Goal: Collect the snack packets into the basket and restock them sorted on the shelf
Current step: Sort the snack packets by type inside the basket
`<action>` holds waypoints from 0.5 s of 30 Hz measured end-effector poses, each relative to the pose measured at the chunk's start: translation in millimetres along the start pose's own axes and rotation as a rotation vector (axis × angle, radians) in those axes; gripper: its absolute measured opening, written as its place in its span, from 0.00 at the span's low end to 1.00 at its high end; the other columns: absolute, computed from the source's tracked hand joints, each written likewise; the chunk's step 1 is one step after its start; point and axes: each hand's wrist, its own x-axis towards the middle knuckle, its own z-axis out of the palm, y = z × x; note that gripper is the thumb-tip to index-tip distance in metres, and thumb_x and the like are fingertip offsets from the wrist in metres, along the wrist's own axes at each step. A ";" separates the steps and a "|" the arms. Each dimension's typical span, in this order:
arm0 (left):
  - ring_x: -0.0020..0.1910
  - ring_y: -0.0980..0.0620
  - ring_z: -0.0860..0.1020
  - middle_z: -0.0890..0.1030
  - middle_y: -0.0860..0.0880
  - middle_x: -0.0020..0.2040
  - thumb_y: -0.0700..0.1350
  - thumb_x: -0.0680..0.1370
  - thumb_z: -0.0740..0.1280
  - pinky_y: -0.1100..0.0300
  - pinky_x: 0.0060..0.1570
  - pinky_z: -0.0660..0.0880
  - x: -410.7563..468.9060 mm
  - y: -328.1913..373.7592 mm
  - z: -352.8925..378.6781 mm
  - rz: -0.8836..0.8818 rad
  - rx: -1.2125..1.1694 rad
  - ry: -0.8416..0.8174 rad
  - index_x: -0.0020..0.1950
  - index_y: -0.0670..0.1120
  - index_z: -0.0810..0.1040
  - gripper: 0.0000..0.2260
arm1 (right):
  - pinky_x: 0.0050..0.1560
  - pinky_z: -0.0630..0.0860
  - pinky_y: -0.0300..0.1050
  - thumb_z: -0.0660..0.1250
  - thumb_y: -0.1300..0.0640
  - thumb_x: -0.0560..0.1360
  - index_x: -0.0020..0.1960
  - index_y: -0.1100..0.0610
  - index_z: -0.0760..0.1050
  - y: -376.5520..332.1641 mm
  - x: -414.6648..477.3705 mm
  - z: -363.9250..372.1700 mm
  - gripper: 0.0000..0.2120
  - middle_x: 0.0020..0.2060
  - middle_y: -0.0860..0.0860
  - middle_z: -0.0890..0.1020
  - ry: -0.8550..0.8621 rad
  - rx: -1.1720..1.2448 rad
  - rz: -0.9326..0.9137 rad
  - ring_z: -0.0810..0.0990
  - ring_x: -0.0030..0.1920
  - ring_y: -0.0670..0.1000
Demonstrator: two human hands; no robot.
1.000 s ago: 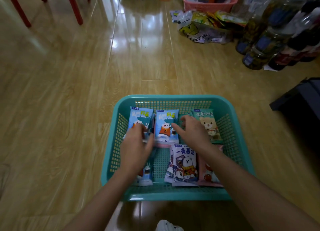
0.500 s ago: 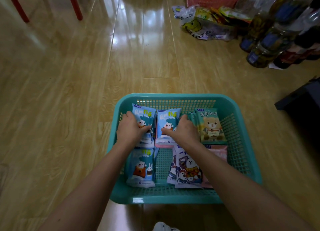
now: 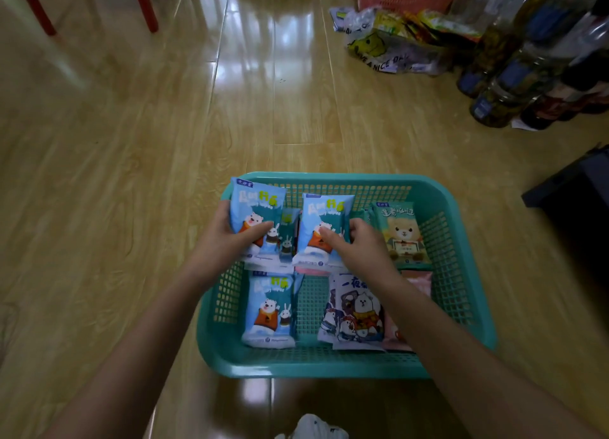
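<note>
We'd got a blue packet each at the basket's (image 3: 329, 369) far end: left hand (image 3: 224, 244) gripped the left packet (image 3: 255, 204), right hand (image 3: 362, 251) gripped the right packet (image 3: 324, 214) just beside it, both pointing lengthwise away from us.

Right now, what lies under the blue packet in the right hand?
Only a pink strip shows below the blue packet held by the right hand, likely another packet's edge. The rest is covered.

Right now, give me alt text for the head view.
The left hand grips a light-blue bear-print snack packet and the right hand a matching packet, over a teal plastic mesh basket on glossy wooden floor. More packets lie inside.
</note>
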 end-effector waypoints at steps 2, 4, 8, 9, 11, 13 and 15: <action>0.32 0.59 0.81 0.83 0.49 0.42 0.42 0.73 0.71 0.66 0.31 0.76 -14.1 3.0 -8.2 0.012 -0.093 0.008 0.51 0.50 0.74 0.09 | 0.41 0.74 0.44 0.65 0.45 0.75 0.52 0.56 0.73 -0.1 -19.5 5.4 0.15 0.45 0.49 0.79 -0.054 0.032 -0.007 0.78 0.44 0.49; 0.31 0.59 0.81 0.83 0.50 0.41 0.41 0.74 0.69 0.67 0.30 0.76 -27.3 2.4 -16.2 0.019 -0.145 0.010 0.52 0.49 0.75 0.09 | 0.45 0.77 0.45 0.66 0.46 0.74 0.50 0.53 0.72 3.4 -37.1 17.4 0.12 0.45 0.47 0.80 -0.117 0.062 -0.012 0.79 0.46 0.48; 0.37 0.57 0.82 0.84 0.52 0.42 0.41 0.74 0.69 0.67 0.33 0.76 -49.8 -7.0 -24.2 -0.014 -0.183 0.023 0.53 0.48 0.76 0.09 | 0.37 0.72 0.37 0.66 0.46 0.75 0.52 0.55 0.72 11.3 -57.2 48.9 0.13 0.47 0.51 0.80 -0.195 -0.056 -0.002 0.77 0.45 0.48; 0.38 0.55 0.82 0.84 0.51 0.44 0.41 0.74 0.69 0.65 0.35 0.77 -53.1 -9.9 -25.5 -0.024 -0.177 0.018 0.55 0.47 0.75 0.11 | 0.35 0.69 0.36 0.66 0.46 0.75 0.53 0.57 0.72 13.4 -58.9 57.3 0.15 0.48 0.53 0.80 -0.199 -0.109 0.002 0.76 0.44 0.49; 0.43 0.53 0.83 0.84 0.48 0.49 0.41 0.73 0.69 0.63 0.39 0.79 -58.1 -12.7 -28.5 -0.042 -0.184 0.005 0.57 0.46 0.75 0.13 | 0.39 0.71 0.42 0.65 0.45 0.75 0.54 0.59 0.72 17.8 -61.7 71.8 0.18 0.50 0.55 0.80 -0.222 -0.177 0.011 0.78 0.47 0.52; 0.43 0.53 0.83 0.84 0.48 0.50 0.41 0.74 0.68 0.64 0.38 0.79 -61.7 -12.6 -31.6 -0.052 -0.185 0.002 0.58 0.46 0.75 0.13 | 0.46 0.74 0.47 0.65 0.44 0.75 0.53 0.60 0.72 20.3 -63.1 82.1 0.19 0.50 0.57 0.80 -0.247 -0.225 0.021 0.79 0.51 0.56; 0.42 0.54 0.83 0.85 0.49 0.48 0.41 0.75 0.67 0.66 0.35 0.78 -64.7 -11.8 -32.5 -0.062 -0.180 -0.011 0.58 0.48 0.74 0.12 | 0.45 0.75 0.49 0.63 0.42 0.75 0.52 0.60 0.72 19.4 -60.9 86.0 0.20 0.48 0.58 0.80 -0.250 -0.345 -0.017 0.79 0.50 0.58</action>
